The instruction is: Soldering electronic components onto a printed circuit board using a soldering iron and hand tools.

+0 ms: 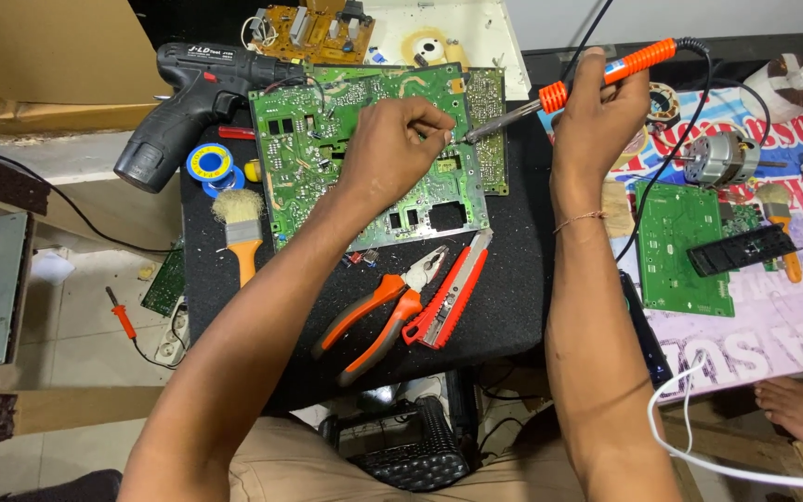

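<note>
On the black mat (513, 307) in the middle of the bench sits a big green circuit board (327, 177), and both hands are right over its top right part. Left hand (392, 149) is resting on the board with the fingers pinched together around something thin near the board's upper edge, looks like a bit of solder wire or a small lead, honestly too small to tell which. Right hand (597, 112) is wrapped tight around the orange handle of a soldering iron (559, 90), with the metal tip angled down and left so it ends up just beside the left fingertips, right at the board. The iron's black cord loops away to the right. Below the board, on the same mat, there's a pair of orange-handled pliers (383, 311) lying next to a red utility knife (453, 288), the two nearly touching. Left of the board you've got a paintbrush (242, 228) with an orange handle, a blue spool of solder (209, 164), and a black cordless drill (188, 102) at the far corner. Off to the right, on a printed sheet, a smaller green board (676, 251) lies near a small motor (722, 158).
</note>
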